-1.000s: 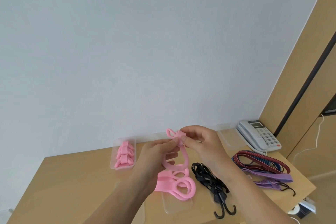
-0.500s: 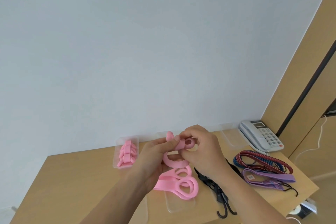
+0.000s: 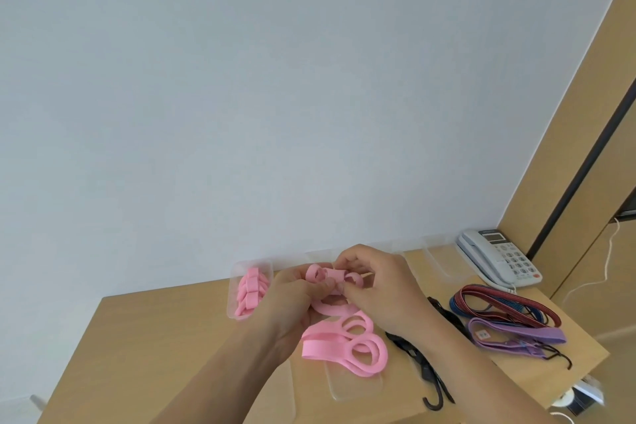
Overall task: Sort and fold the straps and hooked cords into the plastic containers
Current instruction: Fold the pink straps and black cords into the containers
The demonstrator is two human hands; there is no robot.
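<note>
Strap: I see the pink strap (image 3: 339, 277) pinched above mid-bench, its loops trailing down.
Left hand (image 3: 292, 299): grip grasping strap.
Right hand (image 3: 382, 289): grip grasping strap.
Container (image 3: 250, 289): far edge, folded pink straps inside.

The left part of the light wooden surface (image 3: 144, 337) lay bare up to the clear plastic container of folded pink straps (image 3: 250, 289) by the wall. To the right, the black hooked cord (image 3: 418, 354), the red and blue elastic cords (image 3: 499, 303), the purple strap (image 3: 516, 330) and the white desk telephone (image 3: 499, 258) crowded the way. Loose pink strap loops (image 3: 347, 344) blocked the middle.
</note>
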